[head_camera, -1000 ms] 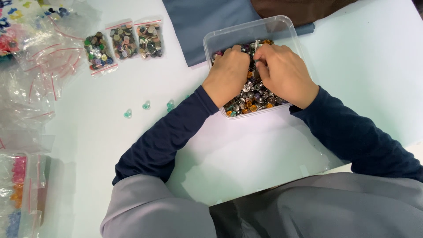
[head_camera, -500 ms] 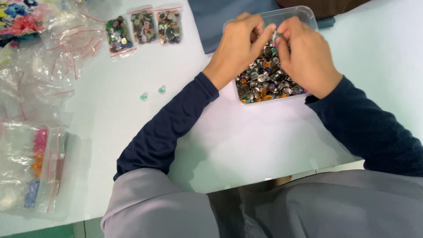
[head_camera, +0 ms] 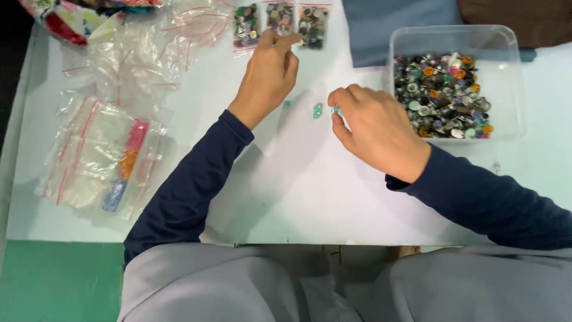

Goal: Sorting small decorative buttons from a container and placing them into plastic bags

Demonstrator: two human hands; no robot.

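Right hand (head_camera: 375,134) pinching a small teal button (head_camera: 336,110) left of the clear tub (head_camera: 512,77), left hand (head_camera: 268,74) fingertips pinched together beside filled button bags (head_camera: 279,21).

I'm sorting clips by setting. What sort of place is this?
Probably a craft or sorting table at home or in a small workshop: a clear tub of mixed buttons, small filled zip bags, empty zip bags, on a pale table.

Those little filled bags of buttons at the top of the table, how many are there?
3, side by side along the table's far edge: left bag, middle bag, right bag. The left hand covers the middle bag's lower part. Further ones may lie outside the picture.
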